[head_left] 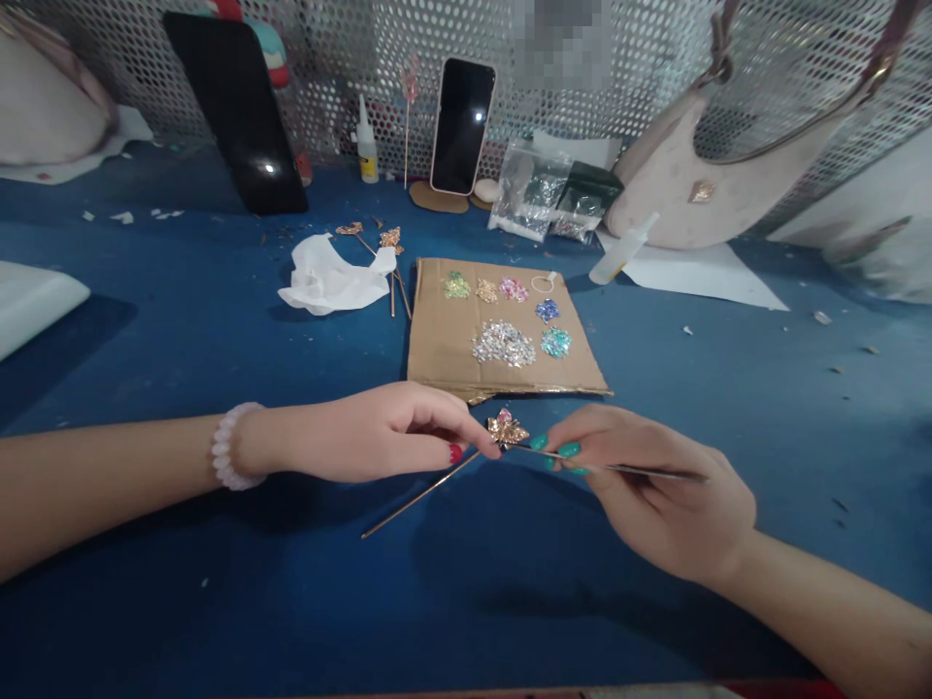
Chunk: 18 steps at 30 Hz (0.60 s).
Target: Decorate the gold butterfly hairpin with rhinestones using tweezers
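Note:
My left hand [393, 427], with a bracelet of pale beads at the wrist, has its finger and thumb closed at the head of a hair stick. The gold flower [508, 429] on that hair stick carries a pink stone, and its long thin shaft [415, 497] slants down to the left. From the other side, my right hand [655, 476] pinches slim metal tweezers [655, 473] between green-nailed fingers. Their tip reaches the flower's lower edge; whether it grips anything is too small to tell. Just behind lies a cardboard sheet [444, 345] bearing small piles of coloured rhinestones [504, 344].
Crumpled white tissue [331, 277] lies beside other gold hair sticks [393, 282]. A glue bottle [366, 146] stands at the back; another bottle [622, 252] leans at right. Phones [463, 126], plastic bags [528, 189] and a handbag [655, 194] line the mesh wall.

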Motion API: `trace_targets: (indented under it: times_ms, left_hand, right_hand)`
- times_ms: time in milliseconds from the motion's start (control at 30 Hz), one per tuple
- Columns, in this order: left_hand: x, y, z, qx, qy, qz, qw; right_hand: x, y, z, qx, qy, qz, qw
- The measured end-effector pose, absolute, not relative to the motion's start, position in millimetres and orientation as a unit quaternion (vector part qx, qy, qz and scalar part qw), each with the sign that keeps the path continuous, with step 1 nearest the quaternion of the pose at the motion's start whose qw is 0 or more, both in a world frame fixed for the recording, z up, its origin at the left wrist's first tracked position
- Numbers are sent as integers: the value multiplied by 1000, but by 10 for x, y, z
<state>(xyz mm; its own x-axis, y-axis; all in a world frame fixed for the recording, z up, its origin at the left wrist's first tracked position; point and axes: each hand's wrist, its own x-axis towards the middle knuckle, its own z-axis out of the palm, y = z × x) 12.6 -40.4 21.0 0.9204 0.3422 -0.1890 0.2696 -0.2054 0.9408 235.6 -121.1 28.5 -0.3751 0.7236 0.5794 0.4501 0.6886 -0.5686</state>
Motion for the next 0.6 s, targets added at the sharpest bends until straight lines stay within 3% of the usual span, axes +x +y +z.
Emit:
trace_targets:
  times_ms: [600]
  left_hand:
    - [104, -407, 168, 785, 203, 31, 584]
  right_hand:
    - [2362, -1216, 278, -352, -808, 174, 439]
